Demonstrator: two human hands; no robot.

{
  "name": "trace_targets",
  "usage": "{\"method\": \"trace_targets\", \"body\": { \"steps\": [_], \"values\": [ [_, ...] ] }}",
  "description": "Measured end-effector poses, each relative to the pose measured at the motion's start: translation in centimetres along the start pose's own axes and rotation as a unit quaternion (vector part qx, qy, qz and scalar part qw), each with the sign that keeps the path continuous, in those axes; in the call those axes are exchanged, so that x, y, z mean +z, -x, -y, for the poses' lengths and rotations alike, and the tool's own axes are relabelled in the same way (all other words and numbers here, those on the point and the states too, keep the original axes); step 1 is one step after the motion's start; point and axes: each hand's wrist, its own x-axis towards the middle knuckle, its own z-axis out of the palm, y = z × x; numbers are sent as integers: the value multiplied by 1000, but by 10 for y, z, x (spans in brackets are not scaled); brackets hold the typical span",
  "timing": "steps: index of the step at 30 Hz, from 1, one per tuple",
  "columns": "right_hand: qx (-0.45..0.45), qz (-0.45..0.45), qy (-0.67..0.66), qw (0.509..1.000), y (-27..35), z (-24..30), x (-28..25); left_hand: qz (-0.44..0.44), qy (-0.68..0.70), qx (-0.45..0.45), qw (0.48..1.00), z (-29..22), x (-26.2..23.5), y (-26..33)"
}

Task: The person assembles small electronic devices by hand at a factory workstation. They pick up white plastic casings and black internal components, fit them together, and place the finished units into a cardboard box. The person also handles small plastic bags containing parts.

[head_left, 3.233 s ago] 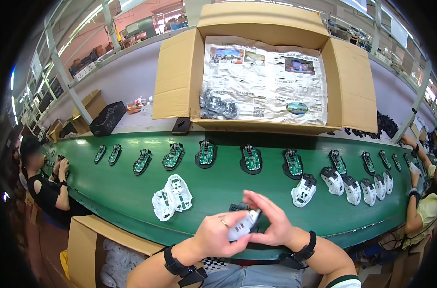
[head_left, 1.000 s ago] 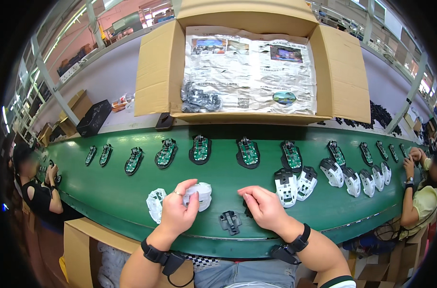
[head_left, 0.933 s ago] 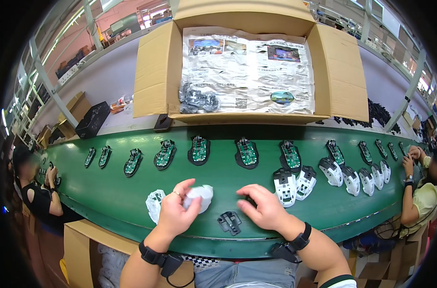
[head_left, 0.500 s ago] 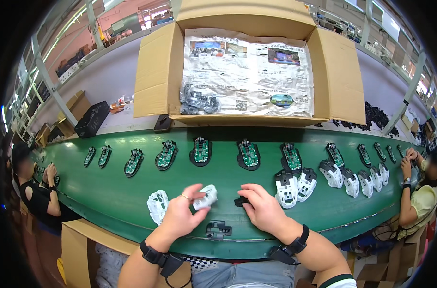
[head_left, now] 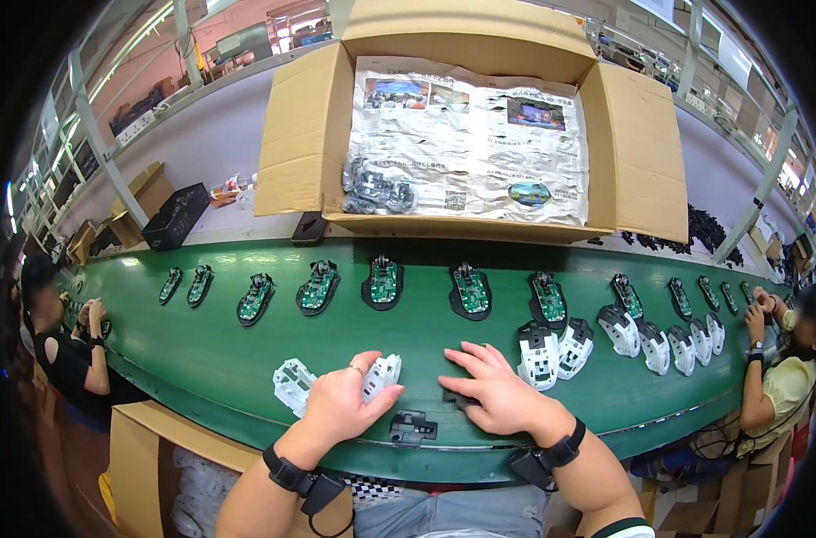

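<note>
My left hand [head_left: 338, 401] is closed around the edge of a white plastic mouse shell [head_left: 381, 378], pinched between thumb and fingers above the green belt. Beside that hand, on its left, a second white mouse shell [head_left: 291, 384] lies on the belt. My right hand [head_left: 493, 392] has its fingers spread and stretched out over a small black plastic part [head_left: 455, 397], which it partly covers. Between my wrists, near the belt's front edge, lies another black plastic piece [head_left: 414, 428] with cut-outs.
A row of mouse bases with green circuit boards [head_left: 384, 282] runs along the belt [head_left: 354, 336]. Several white-and-black mouse shells [head_left: 540, 357] lie at right. Behind stands an open carton [head_left: 287, 134]; another carton [head_left: 139, 448] is at lower left. Co-workers sit at both sides.
My right hand has spread its fingers, and the small black part now lies slightly nearer to me. In my left hand the white shell has turned. The view has shifted slightly.
</note>
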Motion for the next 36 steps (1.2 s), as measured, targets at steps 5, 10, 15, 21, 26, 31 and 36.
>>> {"method": "trace_targets", "body": {
  "steps": [5, 10, 15, 21, 26, 31, 36],
  "values": [
    [6, -12, 47, 999, -5, 10, -3, -11, 29, 17, 999, 1, 4, 1],
    [31, -9, -5, 999, -1, 19, -2, -74, 2, 74, 995, 7, 9, 0],
    [-33, 6, 32, 999, -5, 13, 4, -23, -6, 62, 998, 3, 5, -1],
    [144, -27, 78, 986, -3, 25, -4, 14, -19, 87, 996, -1, 0, 4],
    [87, -176, 97, 976, -7, 20, 2, -14, 22, 82, 996, -8, 3, 4],
    [89, -139, 130, 978, -7, 18, 8, -64, 6, 115, 991, -5, 7, 4],
    [87, -124, -12, 988, -7, 14, 5, -14, -36, 86, 996, -3, 6, 6]
  ]
}}
